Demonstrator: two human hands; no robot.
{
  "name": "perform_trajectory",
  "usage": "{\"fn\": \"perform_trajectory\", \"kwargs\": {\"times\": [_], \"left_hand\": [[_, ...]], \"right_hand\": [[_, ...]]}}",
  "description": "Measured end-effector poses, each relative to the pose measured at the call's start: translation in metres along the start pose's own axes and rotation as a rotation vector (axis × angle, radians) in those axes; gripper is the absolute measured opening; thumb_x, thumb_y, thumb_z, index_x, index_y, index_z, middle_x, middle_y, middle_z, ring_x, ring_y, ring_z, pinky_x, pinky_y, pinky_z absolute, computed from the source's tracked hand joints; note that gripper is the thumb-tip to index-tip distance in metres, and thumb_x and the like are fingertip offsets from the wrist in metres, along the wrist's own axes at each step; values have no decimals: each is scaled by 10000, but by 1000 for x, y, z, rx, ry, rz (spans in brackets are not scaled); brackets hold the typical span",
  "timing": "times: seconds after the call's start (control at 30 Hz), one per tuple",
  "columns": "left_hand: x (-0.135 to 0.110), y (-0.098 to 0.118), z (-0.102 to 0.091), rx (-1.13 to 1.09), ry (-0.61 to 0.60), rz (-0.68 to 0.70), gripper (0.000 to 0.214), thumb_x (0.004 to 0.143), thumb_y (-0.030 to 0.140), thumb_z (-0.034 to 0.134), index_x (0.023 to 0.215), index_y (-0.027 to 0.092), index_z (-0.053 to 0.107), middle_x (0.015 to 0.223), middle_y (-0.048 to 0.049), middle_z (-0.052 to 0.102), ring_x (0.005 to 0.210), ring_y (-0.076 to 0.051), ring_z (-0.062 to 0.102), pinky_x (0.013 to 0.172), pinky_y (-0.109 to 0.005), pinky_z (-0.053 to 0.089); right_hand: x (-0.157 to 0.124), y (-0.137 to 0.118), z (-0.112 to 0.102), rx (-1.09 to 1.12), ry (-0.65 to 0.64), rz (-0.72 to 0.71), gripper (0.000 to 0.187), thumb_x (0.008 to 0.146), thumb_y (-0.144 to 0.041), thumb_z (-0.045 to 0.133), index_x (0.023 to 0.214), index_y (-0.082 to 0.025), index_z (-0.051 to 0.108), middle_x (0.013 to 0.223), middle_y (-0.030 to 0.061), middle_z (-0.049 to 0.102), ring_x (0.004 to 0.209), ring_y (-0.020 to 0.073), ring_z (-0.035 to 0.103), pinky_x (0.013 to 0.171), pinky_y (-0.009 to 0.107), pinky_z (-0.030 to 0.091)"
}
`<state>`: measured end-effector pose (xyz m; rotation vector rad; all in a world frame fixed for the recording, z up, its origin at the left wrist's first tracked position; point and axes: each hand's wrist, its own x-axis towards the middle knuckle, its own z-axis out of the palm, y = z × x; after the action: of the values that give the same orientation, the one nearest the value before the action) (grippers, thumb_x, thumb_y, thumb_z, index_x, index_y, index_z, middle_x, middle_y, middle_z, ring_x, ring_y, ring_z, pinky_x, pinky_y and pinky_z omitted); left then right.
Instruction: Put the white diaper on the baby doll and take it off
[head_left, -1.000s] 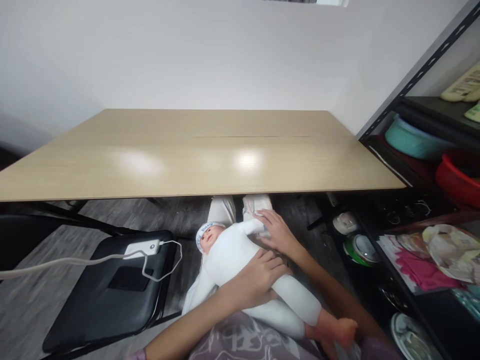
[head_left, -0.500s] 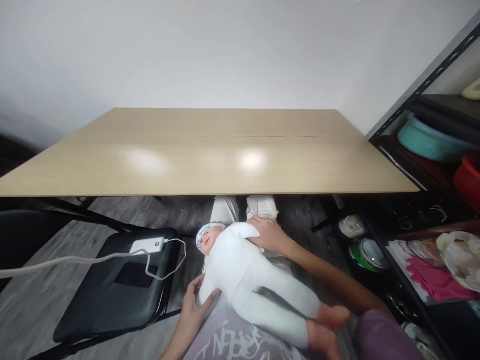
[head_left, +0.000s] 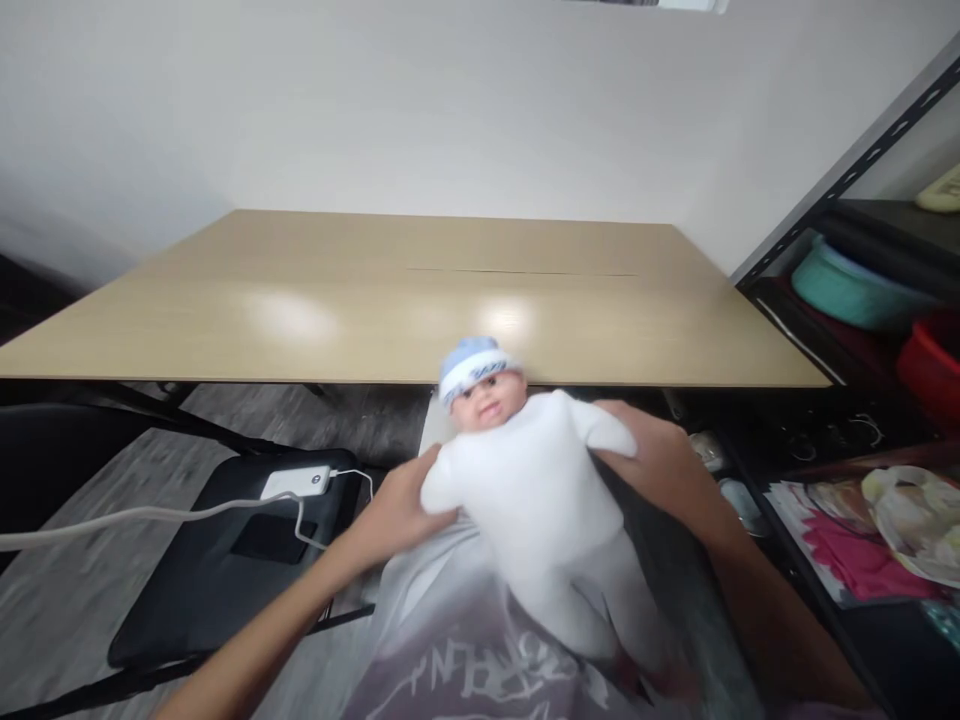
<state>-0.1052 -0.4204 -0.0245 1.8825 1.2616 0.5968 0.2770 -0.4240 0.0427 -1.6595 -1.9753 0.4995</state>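
Note:
A baby doll (head_left: 536, 490) in a white body suit and a blue-and-white knit cap (head_left: 476, 365) is held up over my lap, tilted back with its head toward the table. My left hand (head_left: 409, 505) grips the doll's arm on the left side, thumb in front. On the other side, my right hand (head_left: 652, 450) is closed behind the doll's other arm, its fingers mostly hidden. The doll's legs and feet hang toward my shirt and are blurred by motion.
The wooden table (head_left: 360, 310) stands before me against the wall. At left, a black chair (head_left: 202, 590) bears a white power bank (head_left: 296, 482) with a cable and a dark flat phone-like object (head_left: 268, 538). Shelving at right holds a teal basin (head_left: 855, 285) and a red one (head_left: 934, 360).
The doll has been lifted from my lap and turned more upright, its head now at the table's edge. Both hands rose with it, gripping its arms.

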Motion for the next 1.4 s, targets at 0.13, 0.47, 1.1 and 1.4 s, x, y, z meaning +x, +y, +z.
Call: {"fn": "perform_trajectory", "kwargs": {"times": [0.13,0.47,1.1,1.4], "left_hand": [[99,14,-23,13,-22,70,756,804,384,736,1532,206,639,1445,-85,765,1261,-369,735,1094,-469,567],[247,-9,-74,197,-113,-33,542,810,516,723,1226,169,755,1198,-99,826,1059,-338,765,859,-377,565],[376,-123,-147,673,326,100,703,906,863,553,1073,196,696,1077,-157,798,1033,-354,716,972,-429,482],[471,-151,-176,754,458,134,694,891,875,559,920,207,744,969,-148,817,1013,-347,665,1020,-470,437]], "right_hand": [[60,42,-4,-200,110,-23,335,919,-373,736,1245,-298,747,1148,82,833,1089,396,783,861,453,595],[185,124,38,-187,120,-30,275,918,-380,715,1161,-253,730,1102,82,832,983,316,761,779,355,524],[368,173,91,-185,160,-191,441,877,-394,701,1291,-244,722,1152,78,826,980,288,759,833,367,572],[473,193,88,-118,174,-289,552,841,-353,690,1374,-213,664,1285,113,792,1091,320,749,947,435,587]]}}
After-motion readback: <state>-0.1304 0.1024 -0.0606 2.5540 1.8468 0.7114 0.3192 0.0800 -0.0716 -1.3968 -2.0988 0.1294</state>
